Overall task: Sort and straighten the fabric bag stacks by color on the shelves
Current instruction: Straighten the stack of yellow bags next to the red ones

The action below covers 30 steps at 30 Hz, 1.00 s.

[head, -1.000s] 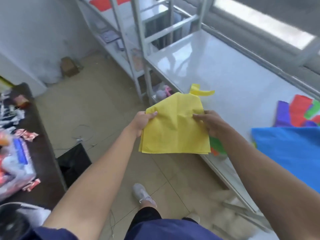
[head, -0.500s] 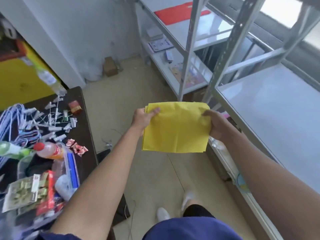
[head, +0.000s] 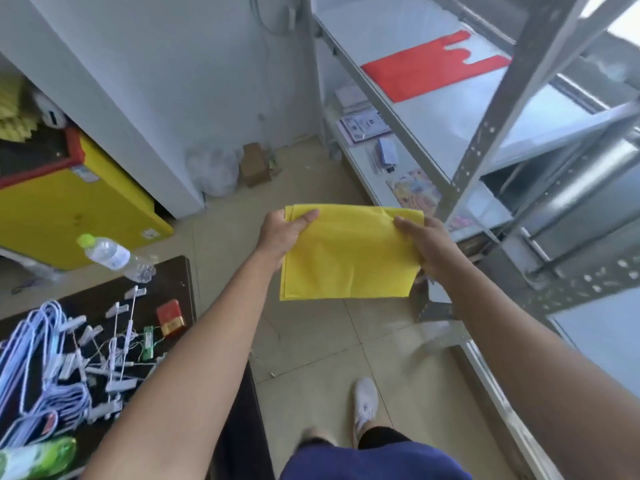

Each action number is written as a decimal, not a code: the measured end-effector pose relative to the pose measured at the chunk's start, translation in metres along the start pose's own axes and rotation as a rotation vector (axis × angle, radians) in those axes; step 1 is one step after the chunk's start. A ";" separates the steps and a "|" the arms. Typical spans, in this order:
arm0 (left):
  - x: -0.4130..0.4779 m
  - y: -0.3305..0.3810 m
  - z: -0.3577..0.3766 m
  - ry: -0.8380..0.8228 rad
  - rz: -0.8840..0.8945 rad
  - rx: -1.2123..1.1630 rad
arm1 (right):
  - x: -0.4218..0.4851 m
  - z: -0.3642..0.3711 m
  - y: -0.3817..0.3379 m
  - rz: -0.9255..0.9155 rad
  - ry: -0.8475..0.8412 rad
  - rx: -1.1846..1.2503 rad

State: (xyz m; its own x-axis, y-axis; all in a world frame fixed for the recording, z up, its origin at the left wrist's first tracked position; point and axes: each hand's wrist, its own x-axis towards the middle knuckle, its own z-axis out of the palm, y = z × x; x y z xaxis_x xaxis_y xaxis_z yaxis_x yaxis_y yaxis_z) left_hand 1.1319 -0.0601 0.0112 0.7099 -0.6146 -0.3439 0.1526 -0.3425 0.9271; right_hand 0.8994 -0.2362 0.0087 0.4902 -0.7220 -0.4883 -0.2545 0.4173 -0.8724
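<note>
A folded stack of yellow fabric bags (head: 348, 254) hangs in the air over the floor, in front of the grey metal shelves (head: 491, 133). My left hand (head: 282, 233) grips its upper left corner, thumb on top. Its upper right side is gripped by my right hand (head: 424, 244). A flat red fabric bag (head: 426, 67) lies on the far shelf board at the upper right.
A dark table (head: 173, 285) at the left carries hangers, clips, a red box and a water bottle (head: 114, 256). A yellow cabinet (head: 69, 216) stands behind it. Papers lie on a lower shelf board (head: 367, 124). A cardboard box (head: 254, 164) sits by the wall. My feet stand on tiled floor.
The view has swung left and away from the near shelf with blue and mixed bags. The yellow stack stays held in both hands, its handles no longer showing, now nearer the far shelf unit.
</note>
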 end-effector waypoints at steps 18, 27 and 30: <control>0.410 0.156 0.054 -0.684 0.234 0.185 | 0.239 0.068 -0.151 -0.050 0.577 0.222; 0.508 0.224 0.193 -1.082 0.334 0.340 | 0.279 0.038 -0.213 0.027 0.982 0.300; 0.508 0.264 0.246 -1.162 0.446 0.423 | 0.289 0.004 -0.246 0.015 1.079 0.148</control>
State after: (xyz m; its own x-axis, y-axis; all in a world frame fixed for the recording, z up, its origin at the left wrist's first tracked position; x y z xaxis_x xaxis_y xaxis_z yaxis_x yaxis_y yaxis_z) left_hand 1.3641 -0.6374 0.0443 -0.3915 -0.9084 -0.1466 -0.3160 -0.0168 0.9486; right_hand 1.1069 -0.5453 0.0823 -0.5202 -0.7908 -0.3227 -0.1163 0.4398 -0.8905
